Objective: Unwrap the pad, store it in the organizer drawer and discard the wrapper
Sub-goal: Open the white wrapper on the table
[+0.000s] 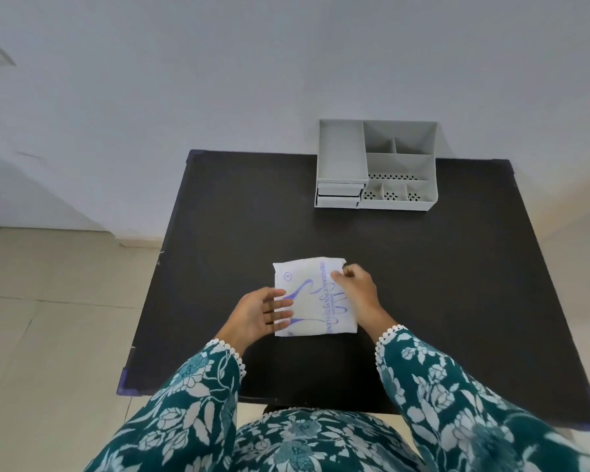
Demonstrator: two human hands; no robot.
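Starting the unwrap is where things stand in the head view: the pad (315, 296) lies flat on the table (457, 284), near its front middle, seemingly sealed in its printed wrapper. The left hand (259, 313) rests on its left edge, fingers spread flat, steadying rather than gripping. The right hand (355, 287) pinches the wrapper's far right corner between thumb and fingertips. The organizer (377, 165) sits well apart at the back, both drawers (338, 195) closed. Storing and discarding remain.

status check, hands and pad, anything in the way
Left hand flat on wrapped pad, right hand pinching its far right corner. Wrapper unopened. Organizer drawers shut, path clear.
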